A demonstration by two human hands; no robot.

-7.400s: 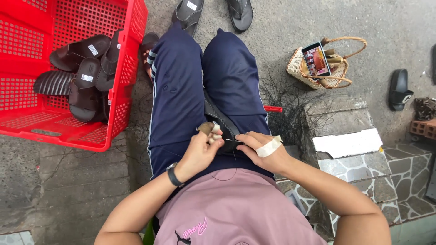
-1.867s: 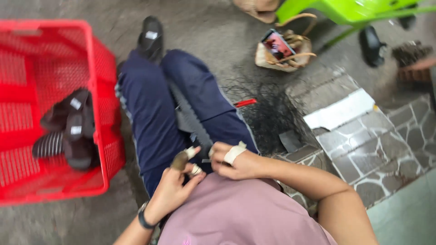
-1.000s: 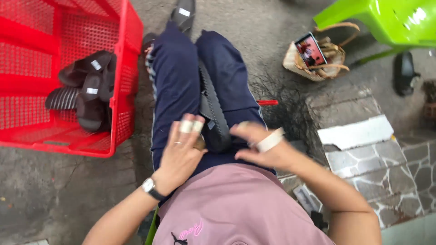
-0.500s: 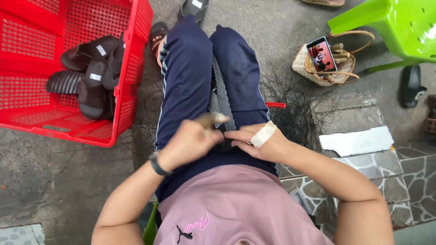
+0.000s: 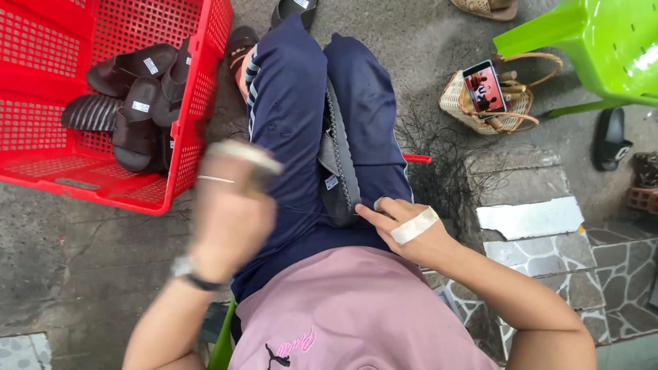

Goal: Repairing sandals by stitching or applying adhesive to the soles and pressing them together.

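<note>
I pin the grey stitched-edge sandal sole [image 5: 337, 171] with right hand [image 5: 404, 223] fingers pressed down, blurred left hand [image 5: 233, 205] grip unclear; stitching looks unfinished, dark finished slippers [image 5: 130, 103] in the red plastic crate [image 5: 41, 62].

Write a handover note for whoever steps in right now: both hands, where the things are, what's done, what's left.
Left hand: raised over the left thigh, blurred; grip unclear, a thin thread runs from it towards the sole.
Right hand: taped, fingertips pressing the grey sole lying between the thighs.
Red crate: holds dark slippers.
Done: stitches show along the sole's edge.
Left: apparently the remaining edge.
</note>
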